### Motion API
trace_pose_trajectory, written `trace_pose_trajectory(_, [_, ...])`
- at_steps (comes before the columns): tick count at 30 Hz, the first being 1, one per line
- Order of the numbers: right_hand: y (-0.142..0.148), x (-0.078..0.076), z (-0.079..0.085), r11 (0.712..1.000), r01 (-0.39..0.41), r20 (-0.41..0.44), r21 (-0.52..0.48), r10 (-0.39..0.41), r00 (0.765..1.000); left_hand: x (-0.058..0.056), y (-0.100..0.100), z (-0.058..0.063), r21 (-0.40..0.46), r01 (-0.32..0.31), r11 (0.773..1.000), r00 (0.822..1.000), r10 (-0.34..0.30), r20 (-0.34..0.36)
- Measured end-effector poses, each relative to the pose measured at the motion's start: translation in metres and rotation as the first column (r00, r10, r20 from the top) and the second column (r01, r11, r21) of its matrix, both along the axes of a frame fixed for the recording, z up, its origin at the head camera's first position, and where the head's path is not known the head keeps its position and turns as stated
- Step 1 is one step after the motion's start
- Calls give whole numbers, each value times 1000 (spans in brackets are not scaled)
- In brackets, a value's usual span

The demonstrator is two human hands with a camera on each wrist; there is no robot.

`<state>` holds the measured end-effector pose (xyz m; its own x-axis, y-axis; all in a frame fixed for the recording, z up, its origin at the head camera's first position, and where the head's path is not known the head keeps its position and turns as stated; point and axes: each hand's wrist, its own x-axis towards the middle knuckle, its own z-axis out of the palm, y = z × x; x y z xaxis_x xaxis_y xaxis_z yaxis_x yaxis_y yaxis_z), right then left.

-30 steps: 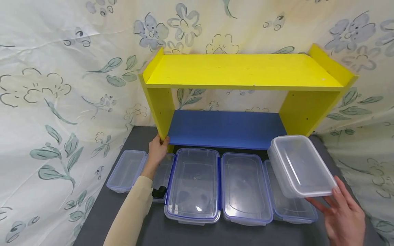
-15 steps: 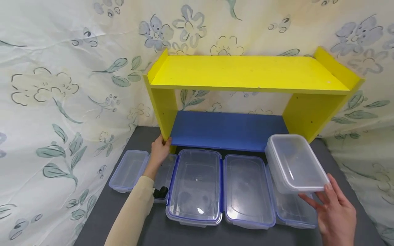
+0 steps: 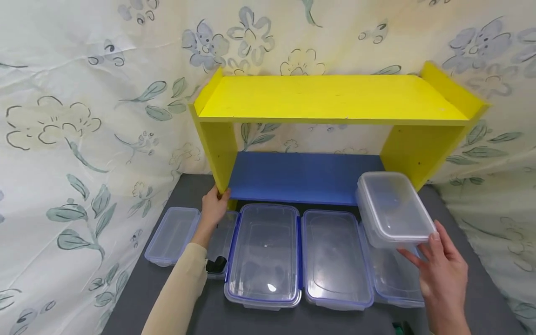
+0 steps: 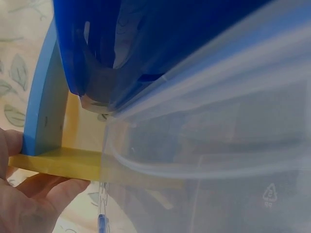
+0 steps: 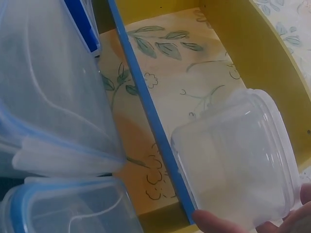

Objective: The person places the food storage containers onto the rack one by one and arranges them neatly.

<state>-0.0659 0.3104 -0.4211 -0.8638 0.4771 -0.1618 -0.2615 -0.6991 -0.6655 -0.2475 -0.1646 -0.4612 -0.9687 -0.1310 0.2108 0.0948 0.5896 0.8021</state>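
Note:
My right hand [image 3: 444,270] holds a clear plastic food container [image 3: 395,204] with a whitish lid by its near right corner, thumb at the lid's rim and fingers below. The container is tilted, its far end at the right end of the blue lower shelf [image 3: 305,177]. In the right wrist view, the container [image 5: 233,160] overlaps the shelf's blue front edge [image 5: 150,111]. With my left hand [image 3: 212,209] I grip the lower front corner of the left side of the yellow shelf unit [image 3: 335,95]; the left wrist view shows fingers [image 4: 63,194] under its yellow edge.
Several lidded clear containers stand in a row before the shelf: a small one [image 3: 173,235] at far left, a large blue-rimmed one [image 3: 265,251] mid-row, another [image 3: 335,256] beside it and one [image 3: 398,279] partly under the held container. A floral cloth [image 3: 63,70] hangs behind the dark table [image 3: 125,302].
My right hand has carried the container left and away from me, towards the blue shelf. My left hand keeps its grip on the shelf's side.

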Motion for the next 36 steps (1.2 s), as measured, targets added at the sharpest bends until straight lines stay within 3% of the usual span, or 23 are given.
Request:
trace_pose_trajectory(23, [-12,-37,14,991,80,123,111,-94,988,2,1,2,-11,-6,1000,1000,5,-23])
trace_pose_trajectory(36, [-12,-54,24,988,12,159,152,-36,987,4,1,4,-30,-23,999,999,22,-31])
